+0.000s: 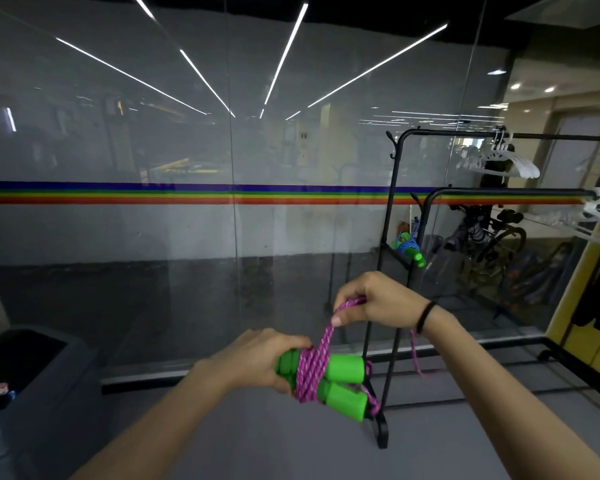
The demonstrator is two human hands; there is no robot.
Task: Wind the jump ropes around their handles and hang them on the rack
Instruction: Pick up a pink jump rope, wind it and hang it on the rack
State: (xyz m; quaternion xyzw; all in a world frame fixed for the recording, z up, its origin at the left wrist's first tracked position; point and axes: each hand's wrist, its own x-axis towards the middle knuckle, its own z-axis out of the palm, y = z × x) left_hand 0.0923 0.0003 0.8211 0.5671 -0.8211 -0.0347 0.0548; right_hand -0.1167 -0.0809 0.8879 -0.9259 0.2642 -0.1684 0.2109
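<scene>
Head view: a dark bin (21,362) sits far left, contents unclear. The left grip (257,362) curls round two green handles (343,368) held side by side; the right grip (378,303), just above, pinches the purple rope (312,368) wound around them. Behind stands the black rack (394,209), a blue-roped bundle (407,247) by its post

Near centre, left hand (257,362) grips the paired handles (343,370) at their left end, rope (312,365) wound round their middle; right hand (378,299) just above-right pinches the rope's free run. Rack (395,237) stands right, behind the hands, in front of the glass wall (153,237). A wound jump rope (409,249) hangs low by its left posts, hangers (499,161) on the rails far right, bin (25,358) near left on the floor.
</scene>
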